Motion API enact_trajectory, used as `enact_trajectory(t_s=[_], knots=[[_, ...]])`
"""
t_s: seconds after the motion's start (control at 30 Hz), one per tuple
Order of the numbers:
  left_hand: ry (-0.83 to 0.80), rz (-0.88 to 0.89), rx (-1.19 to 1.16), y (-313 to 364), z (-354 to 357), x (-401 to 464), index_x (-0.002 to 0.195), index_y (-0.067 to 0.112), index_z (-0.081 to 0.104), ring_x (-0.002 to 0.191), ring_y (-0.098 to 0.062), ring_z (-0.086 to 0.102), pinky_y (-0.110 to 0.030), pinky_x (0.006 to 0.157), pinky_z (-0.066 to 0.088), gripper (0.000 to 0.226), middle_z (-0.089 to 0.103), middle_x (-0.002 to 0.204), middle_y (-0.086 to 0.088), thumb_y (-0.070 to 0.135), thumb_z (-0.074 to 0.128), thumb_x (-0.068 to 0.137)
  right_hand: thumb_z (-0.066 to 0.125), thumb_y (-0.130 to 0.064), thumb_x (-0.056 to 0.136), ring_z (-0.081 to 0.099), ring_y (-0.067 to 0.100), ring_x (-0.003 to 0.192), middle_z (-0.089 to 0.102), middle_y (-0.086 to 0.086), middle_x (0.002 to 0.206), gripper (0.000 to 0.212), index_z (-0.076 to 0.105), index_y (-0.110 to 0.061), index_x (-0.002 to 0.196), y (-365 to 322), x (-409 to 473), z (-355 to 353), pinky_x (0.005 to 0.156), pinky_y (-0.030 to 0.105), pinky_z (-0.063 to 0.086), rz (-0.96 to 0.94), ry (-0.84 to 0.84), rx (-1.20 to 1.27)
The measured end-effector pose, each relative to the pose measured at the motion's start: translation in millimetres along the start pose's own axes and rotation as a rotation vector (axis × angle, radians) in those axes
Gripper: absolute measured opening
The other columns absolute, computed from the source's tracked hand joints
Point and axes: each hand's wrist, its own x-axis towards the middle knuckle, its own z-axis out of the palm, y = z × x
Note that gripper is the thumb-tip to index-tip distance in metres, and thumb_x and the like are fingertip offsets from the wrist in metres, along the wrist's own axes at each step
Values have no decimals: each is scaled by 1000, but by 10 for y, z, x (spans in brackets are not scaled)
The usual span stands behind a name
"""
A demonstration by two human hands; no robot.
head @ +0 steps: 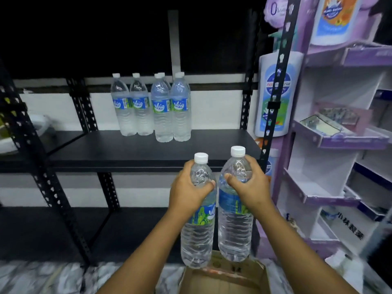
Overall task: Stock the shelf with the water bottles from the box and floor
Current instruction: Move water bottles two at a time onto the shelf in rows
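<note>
Both bare forearms reach up and forward from the bottom of the view, converging toward the centre. Left hand (187, 188): fingers curled round the shoulder of a clear plastic water bottle with white cap (198, 211), thumb across its near face, wrist roughly straight. Right hand (249, 183): wrapped round the upper body of a second clear plastic water bottle with white cap (234, 217), thumb pointing left, fingers on the far side. Both hands level, close side by side, knuckles not touching.
</note>
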Motion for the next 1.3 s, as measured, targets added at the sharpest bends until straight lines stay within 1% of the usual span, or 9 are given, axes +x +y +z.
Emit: enact_trajectory(t_s=[0.1,0.2,0.3,0.43,0.53,0.67,0.97,1.13,1.3], knots=[[33,56,7,205,-40,247,115,46,48,91,-8,66,-37,83,56,57,68,100,12,37,77,67,79,-20,76,55,-12,86,56,-28,96,53,47,-40,113,-218,281,-24,68,1,40,-38,14,3],[84,68,24,389,-92,479,129,36,47,98,-12,64,-33,87,54,68,67,109,6,37,80,70,79,-22,77,56,0,90,52,-26,97,57,50,-31,125,-400,519,-17,78,15,41,-73,25,38],[126,87,22,554,-144,719,134,35,44,105,-18,62,-36,90,53,74,65,116,0,39,80,70,80,-30,74,59,9,97,60,-13,105,62,51,-28,129,-508,784,11,85,27,47,-97,31,60],[159,124,4,804,-195,1057,141,30,40,115,-23,58,-40,97,49,80,58,131,-2,37,80,72,79,-30,76,59,-1,90,59,-19,98,56,49,-33,123,-658,1149,16,80,22,47,-135,34,60],[172,165,18,970,-193,1292,143,27,39,112,-20,56,-32,92,47,80,56,129,2,36,78,75,77,-28,79,54,-2,88,52,-25,96,59,47,-28,130,-778,1396,-10,82,23,41,-149,39,65],[193,188,42,1120,-146,1584,140,27,41,101,-19,56,-31,85,47,73,56,119,3,38,76,77,78,-34,76,61,18,103,63,-5,111,61,51,-24,130,-835,1725,-8,92,37,50,-174,77,30],[229,190,84,1181,78,2074,138,31,40,106,-25,59,-39,86,51,73,62,119,0,45,73,75,76,-36,77,56,15,99,57,-9,103,56,52,-27,127,-714,2246,67,87,34,47,-174,140,-30],[230,158,122,1056,234,2248,139,29,40,112,-25,55,-34,85,46,71,58,127,-1,42,72,77,75,-37,76,58,16,100,59,-11,104,55,52,-31,126,-488,2366,173,89,38,50,-131,137,-44],[221,148,131,897,363,2452,139,28,40,113,-24,54,-33,84,44,70,58,128,0,42,72,78,74,-34,79,54,12,97,54,-14,99,55,51,-28,128,-338,2520,216,84,31,45,-135,166,-70]])
